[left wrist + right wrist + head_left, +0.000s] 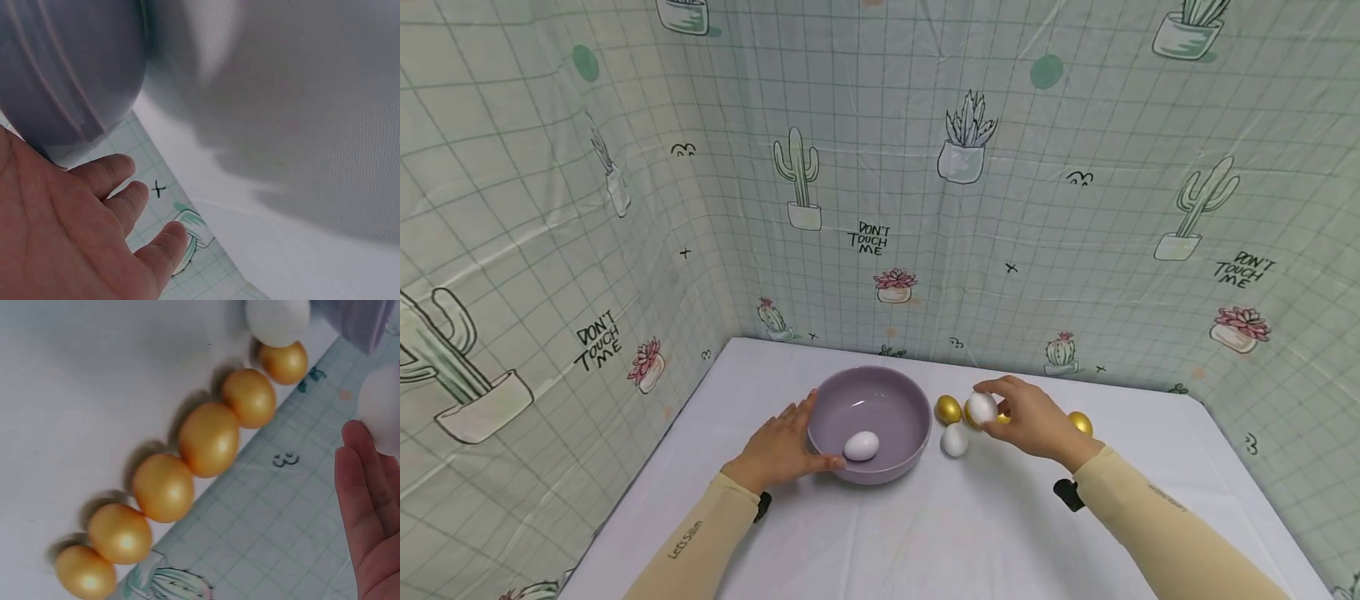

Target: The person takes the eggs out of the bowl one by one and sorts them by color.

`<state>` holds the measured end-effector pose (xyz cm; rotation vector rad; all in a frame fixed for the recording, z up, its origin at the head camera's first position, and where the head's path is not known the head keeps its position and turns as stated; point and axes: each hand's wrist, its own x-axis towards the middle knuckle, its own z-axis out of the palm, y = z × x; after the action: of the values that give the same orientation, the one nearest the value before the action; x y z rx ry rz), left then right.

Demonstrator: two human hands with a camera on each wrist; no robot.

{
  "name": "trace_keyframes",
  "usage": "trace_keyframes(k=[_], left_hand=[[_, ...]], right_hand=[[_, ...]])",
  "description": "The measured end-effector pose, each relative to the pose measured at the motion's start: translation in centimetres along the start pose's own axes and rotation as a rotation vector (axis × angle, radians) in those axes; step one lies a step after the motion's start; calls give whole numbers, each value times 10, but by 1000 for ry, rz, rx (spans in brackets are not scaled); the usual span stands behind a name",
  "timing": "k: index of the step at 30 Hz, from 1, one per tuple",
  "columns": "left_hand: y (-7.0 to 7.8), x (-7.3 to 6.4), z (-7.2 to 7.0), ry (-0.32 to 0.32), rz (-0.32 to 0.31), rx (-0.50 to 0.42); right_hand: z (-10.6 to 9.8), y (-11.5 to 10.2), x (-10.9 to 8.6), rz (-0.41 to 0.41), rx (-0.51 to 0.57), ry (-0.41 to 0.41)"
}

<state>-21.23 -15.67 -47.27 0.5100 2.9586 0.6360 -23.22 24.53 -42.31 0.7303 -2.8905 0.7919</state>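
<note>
My left hand [782, 446] rests against the left side of a purple bowl [887, 400], thumb at the near rim and fingers spread along the outside. In the left wrist view, several fingers extend loosely beside the bowl wall. One white egg [861, 446] lies inside the bowl. To the right of it, my right hand [1033, 421] pinches another white egg [982, 409] between thumb and fingers, raised above the table. Below that egg, a third white egg [955, 440] lies on the table near the bowl. Golden eggs [209, 440] form a row, partly hidden behind my right hand in the head view.
A white cloth covers the table [880, 542]. Behind and beside it hangs a gridded curtain [865, 167] printed with potted cacti. The golden egg [1080, 422] at the right shows beyond my right hand.
</note>
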Motion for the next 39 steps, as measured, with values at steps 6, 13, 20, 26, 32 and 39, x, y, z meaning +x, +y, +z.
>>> trace_keyframes(k=[6, 13, 20, 26, 32, 39], left_hand=[[0, -1, -1, -5, -7, -2], [1, -2, -1, -6, -9, -12], [1, -2, -1, -5, -11, -18], [0, -2, 0, -9, -12, -14], [0, -1, 1, -6, -7, -13], [0, -1, 0, 3, -1, -13]], right_hand=[[7, 15, -12, 58, -12, -5], [18, 27, -24, 81, -44, -9], [33, 38, -30, 118, -28, -9], [43, 44, -30, 166, -45, -28], [47, 46, -29, 177, -53, -33], [50, 48, -29, 157, -58, -24]])
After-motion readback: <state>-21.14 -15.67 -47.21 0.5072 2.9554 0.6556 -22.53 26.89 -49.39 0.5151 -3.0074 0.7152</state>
